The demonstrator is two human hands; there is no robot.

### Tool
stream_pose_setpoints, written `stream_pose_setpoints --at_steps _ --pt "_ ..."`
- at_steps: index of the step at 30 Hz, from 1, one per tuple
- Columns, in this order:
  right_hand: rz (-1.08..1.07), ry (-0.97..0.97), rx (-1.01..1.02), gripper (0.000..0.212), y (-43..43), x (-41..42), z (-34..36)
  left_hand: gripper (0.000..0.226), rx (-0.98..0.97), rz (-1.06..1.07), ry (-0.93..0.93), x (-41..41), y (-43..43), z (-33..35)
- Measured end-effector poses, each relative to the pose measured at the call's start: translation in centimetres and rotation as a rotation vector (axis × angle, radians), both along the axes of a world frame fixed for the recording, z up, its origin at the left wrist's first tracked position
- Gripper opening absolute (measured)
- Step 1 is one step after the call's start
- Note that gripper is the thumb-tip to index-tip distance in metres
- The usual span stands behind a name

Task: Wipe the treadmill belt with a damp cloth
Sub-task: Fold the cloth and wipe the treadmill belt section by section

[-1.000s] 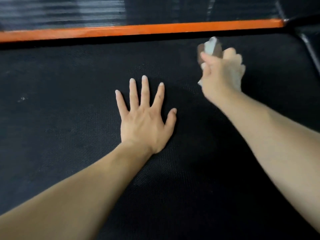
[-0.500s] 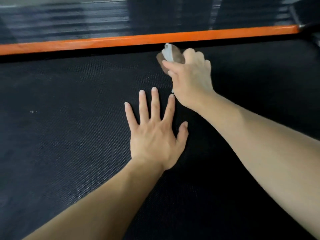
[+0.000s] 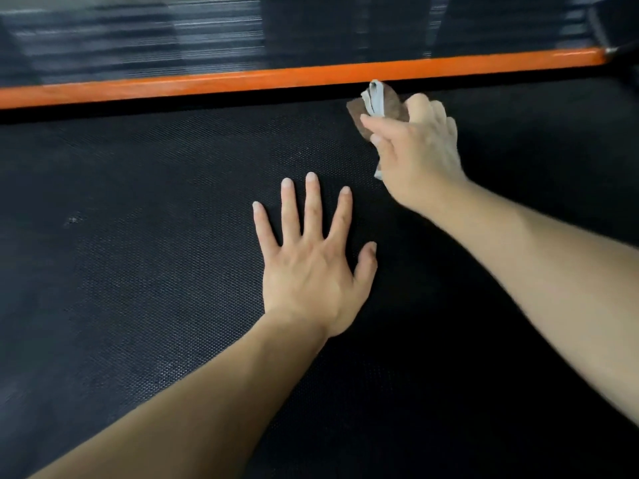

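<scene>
While left hand (image 3: 311, 274) lies flat on belt (image 3: 138, 271), fingers spread, right hand (image 3: 418, 153) grips bunched cloth (image 3: 378, 100)

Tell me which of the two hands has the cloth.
The right hand, up by the orange rail, grips the cloth; the left hand lies flat, fingers spread, on the belt.
</scene>
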State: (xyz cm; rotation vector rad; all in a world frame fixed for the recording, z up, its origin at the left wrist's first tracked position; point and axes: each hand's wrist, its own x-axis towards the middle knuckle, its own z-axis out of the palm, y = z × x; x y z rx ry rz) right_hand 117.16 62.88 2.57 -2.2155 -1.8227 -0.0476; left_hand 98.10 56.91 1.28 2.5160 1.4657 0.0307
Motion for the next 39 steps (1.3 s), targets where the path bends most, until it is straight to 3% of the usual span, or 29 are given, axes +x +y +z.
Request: stream_pose_setpoints --at_steps 2,7,9,14,20,27,29,32,34,39 --pt "-0.033 -0.03 -0.023 0.034 0.0 3.5 0.2 0.074 0.016 0.004 0.001 -0.1 0.0 -0.1" --pt "-0.538 0.07 -0.015 0.035 -2.6 10.4 1.3 0.073 0.023 0.006 0.01 0.1 -0.1 -0.3" --pt "-0.519 0.066 -0.041 0.035 -2.6 8.3 1.2 0.072 0.016 0.02 0.022 0.3 -0.1 -0.1" --pt "-0.133 0.045 -0.044 0.035 -3.0 6.5 1.1 0.069 -0.019 0.006 -0.046 4.3 -0.9 1.0" --pt "-0.548 0.044 -0.025 0.036 -2.7 11.9 1.3 0.069 0.014 -0.059 -0.017 8.2 -2.8 0.2" --pt "-0.028 0.014 -0.018 0.035 -4.3 8.9 0.5 0.069 0.008 -0.045 -0.035 8.2 -2.6 -0.1" --pt "-0.118 0.02 -0.023 0.035 -4.0 11.3 0.6 0.07 0.012 -0.039 -0.035 8.2 -2.6 -0.1" --pt "-0.435 0.076 -0.01 0.036 -3.1 12.8 1.3 0.07 0.014 -0.043 -0.021 8.3 -2.6 -0.1" --pt "-0.468 0.066 -0.017 0.036 -3.3 11.1 1.0 0.071 0.003 -0.042 -0.023 8.4 -2.6 0.0" --pt "0.008 0.028 -0.043 0.035 -6.2 8.9 0.2 0.07 0.004 -0.051 -0.026 8.3 -2.5 0.0"
